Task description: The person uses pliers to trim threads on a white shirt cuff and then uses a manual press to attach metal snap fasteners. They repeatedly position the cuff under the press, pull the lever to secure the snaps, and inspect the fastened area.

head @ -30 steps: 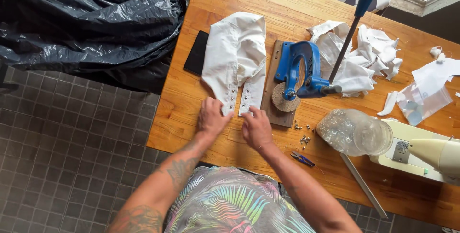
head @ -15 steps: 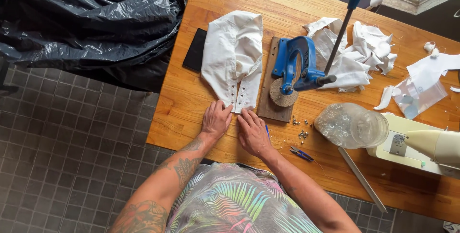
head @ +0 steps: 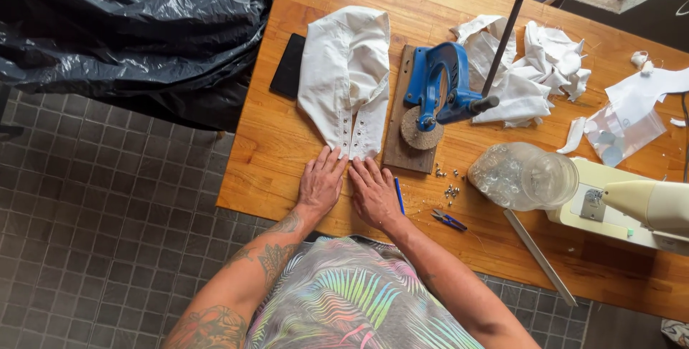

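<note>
My left hand (head: 321,182) and my right hand (head: 373,192) lie flat, side by side, on the wooden table (head: 273,155), fingers spread and holding nothing. Their fingertips reach the near end of a white cloth piece (head: 346,76) with a row of small metal eyelets along its lower strips. Just right of the cloth stands a blue hand press (head: 439,87) on a wooden board, its long lever rising to the upper right. A blue pen (head: 399,195) lies beside my right hand.
Small metal eyelets (head: 451,191) and blue snips (head: 449,220) lie to the right. Beyond them are a clear plastic jar (head: 524,175), a sewing machine (head: 639,209), a metal ruler (head: 540,257), white scraps (head: 545,62) and a dark tablet (head: 288,66). A black plastic bag (head: 122,33) fills the left.
Both hands have drawn back toward me from the cloth's end and flattened onto the table. The camera view has shifted a little.
</note>
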